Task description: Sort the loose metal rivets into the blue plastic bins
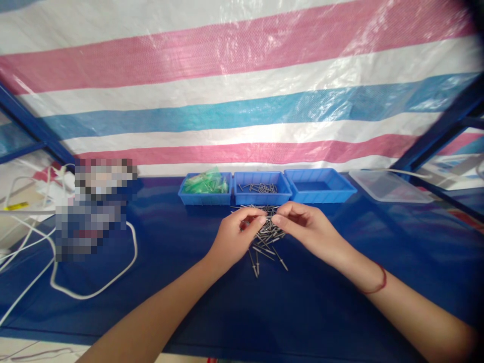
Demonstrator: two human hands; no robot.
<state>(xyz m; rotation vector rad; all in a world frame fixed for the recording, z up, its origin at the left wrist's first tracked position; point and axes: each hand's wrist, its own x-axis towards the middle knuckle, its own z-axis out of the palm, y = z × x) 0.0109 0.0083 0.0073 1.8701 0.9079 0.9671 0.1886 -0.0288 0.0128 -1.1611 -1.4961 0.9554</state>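
My left hand [235,233] and my right hand [308,227] meet over a loose pile of blind rivets [266,242], their fingertips almost touching. Thumb and fingers are pinched together on each hand. Whatever lies between the fingertips is too small to make out against the rivets behind it. The pile consists of thin silvery rivets with long pins, some lying apart toward the front. Just behind the hands stands a blue bin [262,200] with more small metal rivets inside.
Left of that bin is another blue bin [206,200] holding green plastic packets [206,182]. To its right stands a third blue bin [325,195], beside a clear plastic lid [389,186]. A white cable [135,247] loops across the blue table [181,322] at left. Striped sheeting [242,111] hangs behind.
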